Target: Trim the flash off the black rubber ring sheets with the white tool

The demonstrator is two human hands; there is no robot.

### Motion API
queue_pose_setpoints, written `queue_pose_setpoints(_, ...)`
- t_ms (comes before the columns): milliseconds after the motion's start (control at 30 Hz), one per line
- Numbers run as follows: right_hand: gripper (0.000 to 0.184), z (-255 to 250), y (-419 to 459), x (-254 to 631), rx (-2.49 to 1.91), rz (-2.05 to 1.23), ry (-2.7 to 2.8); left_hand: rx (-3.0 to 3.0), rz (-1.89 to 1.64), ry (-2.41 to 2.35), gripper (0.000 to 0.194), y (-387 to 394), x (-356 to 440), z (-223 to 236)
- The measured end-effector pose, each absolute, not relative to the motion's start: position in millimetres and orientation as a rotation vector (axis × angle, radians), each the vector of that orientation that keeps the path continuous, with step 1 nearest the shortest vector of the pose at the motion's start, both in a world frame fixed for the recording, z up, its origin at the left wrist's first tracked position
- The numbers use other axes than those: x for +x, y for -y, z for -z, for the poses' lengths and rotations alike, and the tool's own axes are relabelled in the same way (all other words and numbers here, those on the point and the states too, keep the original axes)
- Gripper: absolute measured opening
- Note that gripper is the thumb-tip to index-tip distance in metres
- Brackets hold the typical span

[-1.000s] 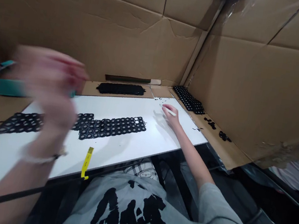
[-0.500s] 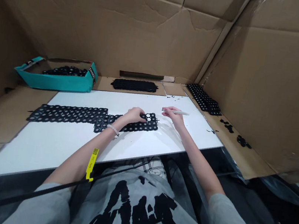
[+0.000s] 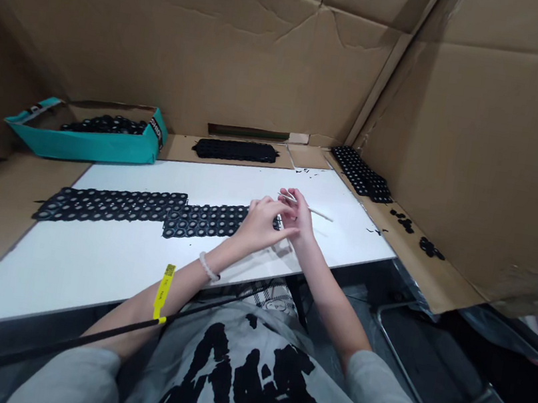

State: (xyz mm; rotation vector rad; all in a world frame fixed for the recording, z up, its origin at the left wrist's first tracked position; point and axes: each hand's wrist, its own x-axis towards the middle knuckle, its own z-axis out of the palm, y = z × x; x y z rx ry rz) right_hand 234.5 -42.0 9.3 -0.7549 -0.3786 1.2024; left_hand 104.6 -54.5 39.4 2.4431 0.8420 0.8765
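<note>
Head view: right hand (image 3: 300, 220) fingers clamp a white stick (image 3: 318, 213); left hand (image 3: 260, 226) fingers curl, grip unclear, by laid black sheets (image 3: 106, 206); another pile (image 3: 235, 150) lies beyond.

My right hand (image 3: 299, 218) pinches a slim white stick (image 3: 317, 210) in its fingers, the stick's far end pointing toward the right of the frame. My left hand (image 3: 260, 226) is curled just beside it, close against my right fingers, above the right end of a black perforated sheet (image 3: 208, 221). The sheet's rows of ring-shaped cells lie flat, stretching left from my hands across the middle of the frame.
</note>
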Motion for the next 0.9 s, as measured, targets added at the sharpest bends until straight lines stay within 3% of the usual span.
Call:
queue_pose_setpoints(133,0.014,-22,55,221,-0.744,-1.225,0.420,2.245,-0.998,-0.864,0.008,75,110,-44)
queue_pose_setpoints(400,0.016,-33,74,217,-0.669,-1.248,0.418,2.091,-1.053,-0.870,0.010,69,81,-51)
queue_pose_setpoints(500,0.016,-32,83,226,-0.631,-1.237,0.422,1.978,-1.177,-1.096,0.020,53,31,-64)
queue_pose_setpoints(600,0.016,-29,92,240,-0.618,-1.221,0.394,1.496,-1.514,-1.330,0.030,34,-51,-73)
queue_pose_setpoints(767,0.016,-23,99,262,-0.614,-1.166,0.353,0.931,-1.883,-1.292,0.048,30,-190,-59)
queue_pose_setpoints(900,0.017,-23,99,267,-0.628,-1.143,0.366,0.941,-1.782,-1.319,0.052,29,-203,-46)
